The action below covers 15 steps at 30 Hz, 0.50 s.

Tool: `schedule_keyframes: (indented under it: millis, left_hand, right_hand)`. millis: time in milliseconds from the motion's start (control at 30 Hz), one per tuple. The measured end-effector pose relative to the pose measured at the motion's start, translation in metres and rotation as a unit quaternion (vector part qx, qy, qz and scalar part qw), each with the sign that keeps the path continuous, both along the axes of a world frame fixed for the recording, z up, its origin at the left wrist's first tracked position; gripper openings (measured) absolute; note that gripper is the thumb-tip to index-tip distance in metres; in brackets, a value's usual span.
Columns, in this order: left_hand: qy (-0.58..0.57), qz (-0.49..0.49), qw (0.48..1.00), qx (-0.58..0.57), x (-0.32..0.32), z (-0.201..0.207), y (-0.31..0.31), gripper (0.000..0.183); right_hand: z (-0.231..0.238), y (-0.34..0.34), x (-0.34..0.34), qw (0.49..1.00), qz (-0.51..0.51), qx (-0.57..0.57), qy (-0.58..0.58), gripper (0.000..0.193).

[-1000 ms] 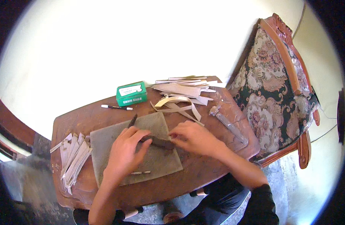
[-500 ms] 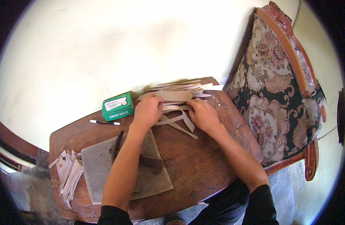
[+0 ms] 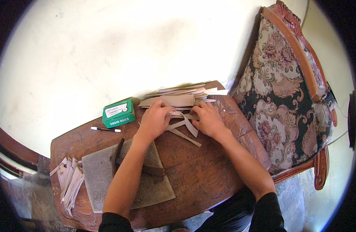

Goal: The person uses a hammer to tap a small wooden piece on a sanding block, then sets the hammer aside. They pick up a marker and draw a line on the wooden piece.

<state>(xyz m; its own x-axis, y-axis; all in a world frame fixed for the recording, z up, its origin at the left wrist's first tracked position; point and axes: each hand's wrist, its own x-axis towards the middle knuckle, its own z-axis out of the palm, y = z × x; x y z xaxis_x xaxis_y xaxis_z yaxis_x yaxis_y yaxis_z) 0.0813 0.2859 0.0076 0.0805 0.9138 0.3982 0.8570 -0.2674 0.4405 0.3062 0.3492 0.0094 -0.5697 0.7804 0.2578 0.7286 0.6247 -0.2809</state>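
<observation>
Over the far part of the wooden table (image 3: 201, 170), both my hands work at a loose tangle of beige strips (image 3: 190, 127). My left hand (image 3: 156, 119) has its fingers closed on one strip, and my right hand (image 3: 207, 119) pinches the strip on the other side. Fingers partly cover where the strips cross. Just behind my hands lies a stack of flat beige strips (image 3: 174, 101), with a wide piece on top. A hammer (image 3: 150, 170) rests on a grey slab (image 3: 98, 174), partly behind my left forearm.
A green and white box (image 3: 119, 113) stands at the far left of the table, with a marker pen (image 3: 105, 129) before it. A bundle of pale strips (image 3: 72, 181) lies at the left edge. The flowered chair (image 3: 280, 92) is close on the right; a white wall (image 3: 89, 50) rises behind.
My hands have shifted slightly nearer to me, drawing the strips with them. The right fingers have come down closer on the strip; the view has also moved a little.
</observation>
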Motion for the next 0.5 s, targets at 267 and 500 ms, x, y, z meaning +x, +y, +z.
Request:
schedule_keyframes:
  millis: [267,500]
  left_hand:
    - [-0.013,0.001,1.000,-0.010,0.001,0.010,0.000,0.033]
    - [-0.052,-0.008,0.998,0.046,0.007,0.020,-0.006,0.030]
  right_hand:
    - [0.041,-0.012,0.002,0.998,-0.024,0.041,-0.033,0.034]
    - [0.057,-0.010,0.009,0.980,-0.027,0.195,0.008,0.030]
